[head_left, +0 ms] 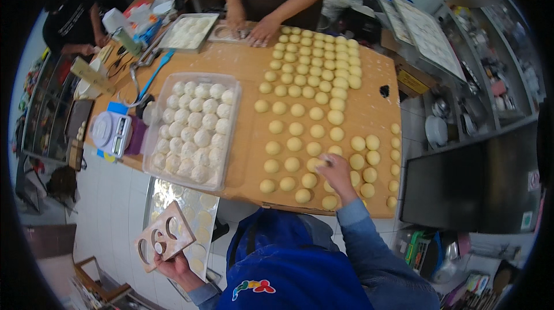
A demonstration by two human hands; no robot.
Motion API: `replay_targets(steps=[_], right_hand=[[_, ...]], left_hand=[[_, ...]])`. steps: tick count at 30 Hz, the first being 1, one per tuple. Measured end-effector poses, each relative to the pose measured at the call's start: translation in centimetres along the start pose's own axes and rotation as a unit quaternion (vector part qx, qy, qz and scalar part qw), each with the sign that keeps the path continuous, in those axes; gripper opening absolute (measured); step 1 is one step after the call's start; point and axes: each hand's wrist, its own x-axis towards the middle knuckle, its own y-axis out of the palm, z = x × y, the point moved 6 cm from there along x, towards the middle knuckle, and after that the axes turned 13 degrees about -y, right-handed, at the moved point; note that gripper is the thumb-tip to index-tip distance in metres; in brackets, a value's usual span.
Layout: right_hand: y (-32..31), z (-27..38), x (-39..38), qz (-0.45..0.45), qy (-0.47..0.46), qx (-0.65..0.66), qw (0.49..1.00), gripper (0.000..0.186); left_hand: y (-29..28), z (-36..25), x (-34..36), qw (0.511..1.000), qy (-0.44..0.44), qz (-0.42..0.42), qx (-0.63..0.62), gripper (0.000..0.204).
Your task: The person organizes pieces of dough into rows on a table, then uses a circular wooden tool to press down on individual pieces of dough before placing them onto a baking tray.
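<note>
My left hand (175, 268) grips the edge of a wooden board with round holes (184, 237), tilted beside the table. A small round pale piece (160, 247) shows at its middle. Over the front part of the table, my right hand (336, 172) has its fingers drawn together above the yellow dough balls (295, 129); what they hold, if anything, I cannot make out. These balls stand in rows, packed closer toward the far side. To their left, a clear plastic tub (232, 131) contains many white, floured balls (195, 119).
Below the table's left front, a metal tray (216, 201) carries flat dough rounds. A digital scale (113, 133) sits at the left edge. Across the table, a person's hands (254, 27) work at another holed board (221, 33), near a tray of white dough (190, 32).
</note>
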Motion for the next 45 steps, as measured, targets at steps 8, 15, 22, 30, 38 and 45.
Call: replay_targets(steps=[8, 15, 22, 30, 38, 45], right_hand=[[-17.9, -7.2, -12.9, -0.151, 0.148, -0.177, 0.961, 0.029], [-20.4, -10.6, -15.4, -0.211, 0.223, -0.149, 0.94, 0.029], [-18.3, -11.2, -14.8, -0.14, 0.127, -0.335, 0.923, 0.025], [-17.5, -10.9, -15.2, -0.12, 0.103, -0.304, 0.939, 0.026], [-22.1, -9.2, -14.1, -0.141, 0.166, -0.346, 0.913, 0.026], [-14.8, -2.1, -2.7, -0.154, -0.042, -0.244, 0.957, 0.023]], left_hand=[[2.8, 5.3, 2.9, 0.994, -0.092, 0.036, 0.044, 0.045], [3.5, 6.8, 3.0, 0.992, -0.101, 0.056, 0.046, 0.048], [2.8, 6.1, 2.1, 0.996, -0.073, 0.04, 0.042, 0.049], [2.5, 6.1, 1.6, 0.995, -0.079, 0.044, 0.032, 0.049], [2.9, 6.6, 1.3, 0.996, -0.076, 0.029, 0.031, 0.047], [0.8, 3.6, 0.1, 0.995, -0.051, 0.083, -0.014, 0.043]])
